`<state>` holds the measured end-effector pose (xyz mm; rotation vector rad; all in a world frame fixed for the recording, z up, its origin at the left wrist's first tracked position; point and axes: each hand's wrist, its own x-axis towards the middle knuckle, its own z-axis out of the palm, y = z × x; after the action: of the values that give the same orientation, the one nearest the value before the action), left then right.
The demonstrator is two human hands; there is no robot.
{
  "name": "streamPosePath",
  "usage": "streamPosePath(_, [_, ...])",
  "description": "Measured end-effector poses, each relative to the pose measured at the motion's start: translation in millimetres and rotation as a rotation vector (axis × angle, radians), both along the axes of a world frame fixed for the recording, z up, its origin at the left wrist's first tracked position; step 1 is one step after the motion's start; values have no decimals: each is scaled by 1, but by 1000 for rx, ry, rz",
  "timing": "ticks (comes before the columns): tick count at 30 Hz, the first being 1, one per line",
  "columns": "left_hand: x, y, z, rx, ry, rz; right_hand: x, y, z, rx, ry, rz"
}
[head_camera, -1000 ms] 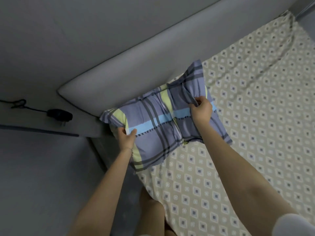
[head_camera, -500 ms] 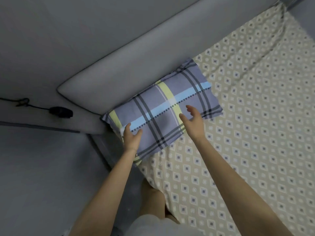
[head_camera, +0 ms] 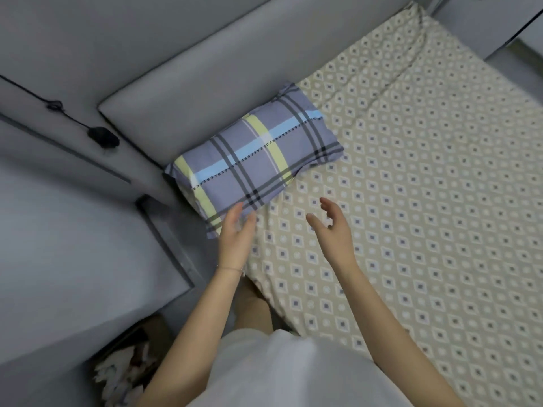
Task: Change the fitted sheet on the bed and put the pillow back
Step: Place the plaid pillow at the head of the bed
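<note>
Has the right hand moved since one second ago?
Yes. The right hand has left the pillow and drawn back from the headboard, now open over the sheet.

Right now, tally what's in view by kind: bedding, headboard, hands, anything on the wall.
pillow: 1
sheet: 1
headboard: 1
hands: 2, left hand and right hand, both open and holding nothing
plug on a black cord: 1
Total: 6
</note>
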<state>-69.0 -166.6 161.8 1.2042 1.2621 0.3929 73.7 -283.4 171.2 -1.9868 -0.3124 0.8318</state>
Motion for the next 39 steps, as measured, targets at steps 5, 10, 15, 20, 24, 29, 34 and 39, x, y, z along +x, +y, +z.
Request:
streamPosePath(5, [-53,-62,12,33,-34,163,-47,-32,14,22,11,209])
streamPosePath(10, [-136,-104,20,54,-26,417,-107,-35,30,34,7,433])
streamPosePath(15, [-236,-153,26,85,0,763,-189,-31,46,66,-51,796])
streamPosePath(20, [-337,-239,26,113,2,1149,-298,-53,50,76,-46,1193])
streamPosePath(24, [-398,-313,20,58,43,1364,-381,-96,51,81,6,1426])
streamPosePath(29, [-463,-441,23,88,85,1499,-479,-195,44,80,-45,1654])
streamPosePath(34, [-506,-576,35,78,99,1718,-550,-313,36,6,-8,1813])
streamPosePath(39, [-551,-703,16,-60,178,1871,-621,-408,26,-63,61,2034])
